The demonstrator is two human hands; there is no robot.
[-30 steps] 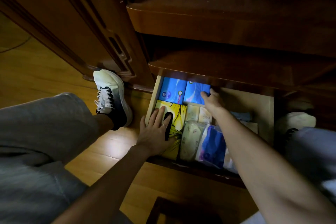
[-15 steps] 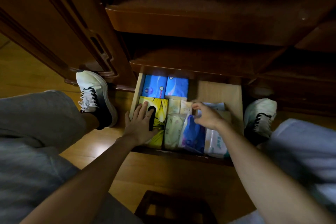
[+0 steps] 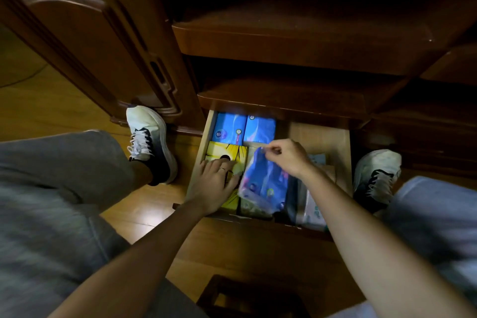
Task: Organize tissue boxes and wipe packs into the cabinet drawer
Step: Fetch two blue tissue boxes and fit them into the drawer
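Blue wipe pack tilted, pinched by right hand.

The open wooden drawer holds two blue tissue packs side by side at the back, a yellow tissue box in front of them on the left, and pale wipe packs at the front right (labels unreadable).

I see a dim room with a shiny wood floor that glows yellow where light lands. A big dark brown cabinet fills the top. Its door swings open on the left. A thin cord lies on the floor.
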